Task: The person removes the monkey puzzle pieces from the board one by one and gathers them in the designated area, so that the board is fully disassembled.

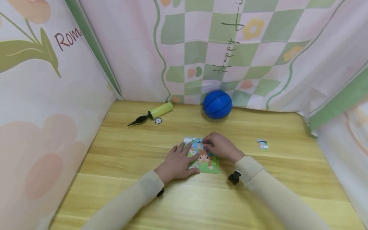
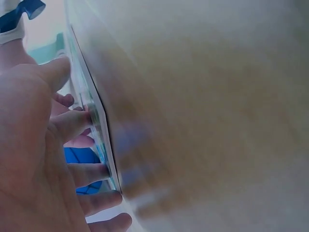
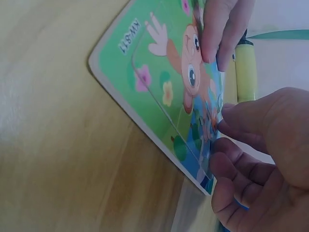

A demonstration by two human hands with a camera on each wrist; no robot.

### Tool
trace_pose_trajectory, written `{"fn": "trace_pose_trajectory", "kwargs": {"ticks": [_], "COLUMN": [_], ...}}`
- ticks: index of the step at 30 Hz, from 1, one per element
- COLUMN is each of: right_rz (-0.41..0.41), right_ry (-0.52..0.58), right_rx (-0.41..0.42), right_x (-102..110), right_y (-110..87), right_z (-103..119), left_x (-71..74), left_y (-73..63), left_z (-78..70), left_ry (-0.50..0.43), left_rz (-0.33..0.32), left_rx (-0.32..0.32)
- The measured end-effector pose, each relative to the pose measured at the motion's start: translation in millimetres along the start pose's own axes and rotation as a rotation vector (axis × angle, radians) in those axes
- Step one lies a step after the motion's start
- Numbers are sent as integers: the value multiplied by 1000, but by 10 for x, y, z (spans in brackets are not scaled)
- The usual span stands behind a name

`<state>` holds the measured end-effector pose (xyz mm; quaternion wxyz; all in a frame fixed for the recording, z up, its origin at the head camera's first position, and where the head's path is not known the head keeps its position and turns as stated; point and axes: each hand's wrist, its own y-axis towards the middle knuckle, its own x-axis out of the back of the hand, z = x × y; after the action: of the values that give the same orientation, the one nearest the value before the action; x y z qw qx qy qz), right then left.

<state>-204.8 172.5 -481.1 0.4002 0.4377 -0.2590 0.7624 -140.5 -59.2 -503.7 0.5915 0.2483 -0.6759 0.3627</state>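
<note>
A picture puzzle with a cartoon monkey on green lies flat on the table. My left hand rests with fingers spread over its left side, thumb by the lower edge; in the left wrist view the fingertips reach the board. Over the puzzle's upper right, my right hand has its thumb and forefinger pinched together on a puzzle piece, mostly hidden by the fingers, close against the picture. Its other fingers curl by the board's edge. One loose puzzle piece lies on the table to the right.
A blue ball sits at the back of the wooden table, against the checkered curtain. At the back left lie a yellow-green hand pump with a black end and a small black-and-white disc.
</note>
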Motion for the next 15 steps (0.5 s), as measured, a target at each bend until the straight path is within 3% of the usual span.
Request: {"fn": "trace_pose_trajectory", "kwargs": {"ticks": [6, 15], "right_rz": [-20, -10], "right_ry": [-10, 14], "right_rx": [10, 15], "right_x": [-6, -7], "right_y": [-21, -31], "right_z": [4, -5], "left_x": [8, -19], "left_y": [4, 95], "left_z": [-5, 48], "left_ry": [-50, -77], "left_rz": [-16, -41], "left_rx": [32, 201]}}
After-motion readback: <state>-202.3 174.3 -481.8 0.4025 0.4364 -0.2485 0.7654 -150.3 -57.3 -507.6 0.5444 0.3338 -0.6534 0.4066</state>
